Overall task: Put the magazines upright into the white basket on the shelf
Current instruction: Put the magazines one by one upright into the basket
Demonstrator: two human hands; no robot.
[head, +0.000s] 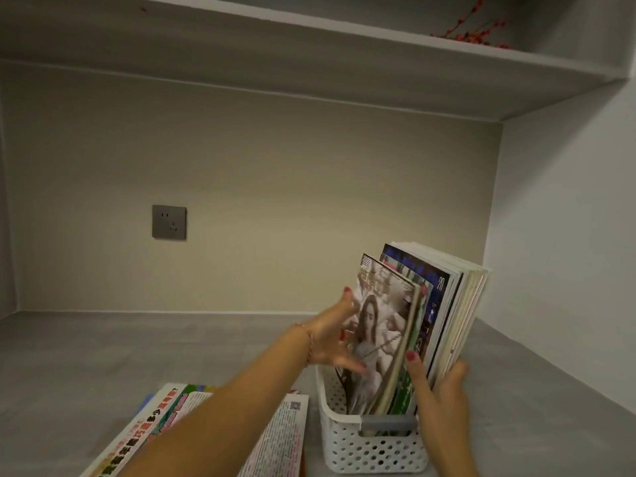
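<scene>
Reading "20" on a dark blue cover is all the legible print among the upright glossy magazines packed in the white perforated plastic basket on the grey shelf. The left hand presses splayed, its grip open, against the front cover, while the right hand has its grip closed around the stack's near edge. More colourful magazines lie flat left of the basket.

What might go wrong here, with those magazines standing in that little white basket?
The upright magazines rise well above the white basket, so they could lean over or tip it if let go. The front magazine tilts left against the left hand, so it may slump once released. The right hand braces the back ones. The left forearm crosses the flat pile and might nudge it.
</scene>
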